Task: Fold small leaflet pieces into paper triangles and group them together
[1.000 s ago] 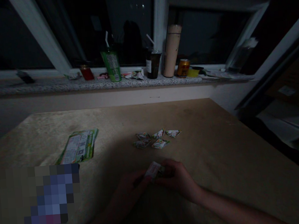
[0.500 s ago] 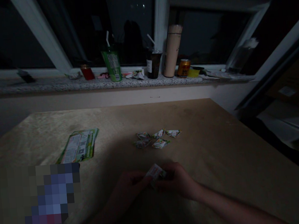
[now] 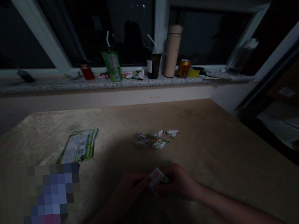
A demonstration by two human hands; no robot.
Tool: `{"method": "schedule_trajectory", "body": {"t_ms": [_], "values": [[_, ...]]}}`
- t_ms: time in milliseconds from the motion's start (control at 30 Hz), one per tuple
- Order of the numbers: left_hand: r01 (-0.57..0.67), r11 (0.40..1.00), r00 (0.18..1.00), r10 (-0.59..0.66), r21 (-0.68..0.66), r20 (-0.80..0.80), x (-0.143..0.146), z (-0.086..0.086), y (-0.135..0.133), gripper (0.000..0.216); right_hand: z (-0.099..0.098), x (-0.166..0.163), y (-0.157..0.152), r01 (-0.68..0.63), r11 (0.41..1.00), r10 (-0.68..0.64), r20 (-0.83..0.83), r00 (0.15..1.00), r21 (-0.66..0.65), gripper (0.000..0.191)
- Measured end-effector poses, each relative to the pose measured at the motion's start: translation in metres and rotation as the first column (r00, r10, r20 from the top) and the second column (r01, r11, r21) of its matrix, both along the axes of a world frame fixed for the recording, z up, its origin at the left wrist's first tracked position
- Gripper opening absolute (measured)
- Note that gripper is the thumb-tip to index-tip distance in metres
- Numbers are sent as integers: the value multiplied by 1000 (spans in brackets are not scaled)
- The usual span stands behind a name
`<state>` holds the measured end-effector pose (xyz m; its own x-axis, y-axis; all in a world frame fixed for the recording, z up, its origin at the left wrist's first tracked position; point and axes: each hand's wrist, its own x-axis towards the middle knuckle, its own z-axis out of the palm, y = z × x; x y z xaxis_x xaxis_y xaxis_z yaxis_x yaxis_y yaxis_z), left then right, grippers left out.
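Between both my hands, low over the front of the table, is a small printed wrapper (image 3: 156,176), white with some red and green, partly hidden by fingers. My left hand (image 3: 134,187) pinches its left edge. On the other side my right hand (image 3: 179,182) grips it with thumb and fingers closed. Ahead of them on the table lie several wrappers folded into small triangles (image 3: 160,144), in a loose cluster. Farther left rest flat green and white packets (image 3: 78,146), seemingly stacked. The light is dim, so fine print cannot be read.
A pixelated blue shape (image 3: 49,199) covers the table's (image 3: 204,121) front left. Along the granite windowsill (image 3: 134,82) stand a red jar (image 3: 87,72), a green cup (image 3: 113,64), a dark cup with straw (image 3: 153,65), a beige flask (image 3: 172,51) and a gold can (image 3: 183,68).
The wrapper in my hands has shifted slightly down and right, with a bit more of its printed face showing. My hands keep their hold on it; the rest looks the same.
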<state>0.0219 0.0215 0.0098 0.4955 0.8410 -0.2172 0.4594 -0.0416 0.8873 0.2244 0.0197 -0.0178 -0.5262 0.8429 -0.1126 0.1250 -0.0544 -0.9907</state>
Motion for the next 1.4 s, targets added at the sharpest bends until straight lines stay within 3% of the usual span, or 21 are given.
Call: {"method": "schedule_trajectory", "body": {"t_ms": [233, 467, 867, 1000, 1233, 1400], "values": [[48, 999, 998, -47, 16, -34, 1, 0, -4, 46, 5, -2, 2, 144, 979, -149, 24, 989, 147, 41], [52, 997, 997, -49, 56, -53, 2, 0, -7, 45, 3, -2, 2, 150, 984, -147, -39, 988, 95, 45], [-92, 991, 994, 97, 100, -48, 7, -1, -10, 39, 14, 0, 8, 129, 992, -129, -69, 989, -13, 49], [-105, 993, 994, 107, 61, -31, 7, -2, -10, 42, 18, 3, 5, 126, 990, -122, -56, 991, 64, 45], [-12, 995, 999, 9, -96, -39, 10, -7, -9, 38, 15, 0, 4, 194, 958, -196, -11, 981, 212, 44], [-21, 995, 999, 17, -95, -43, 9, -7, -8, 38, 11, -3, 6, 154, 950, -176, 58, 983, 272, 50]]}}
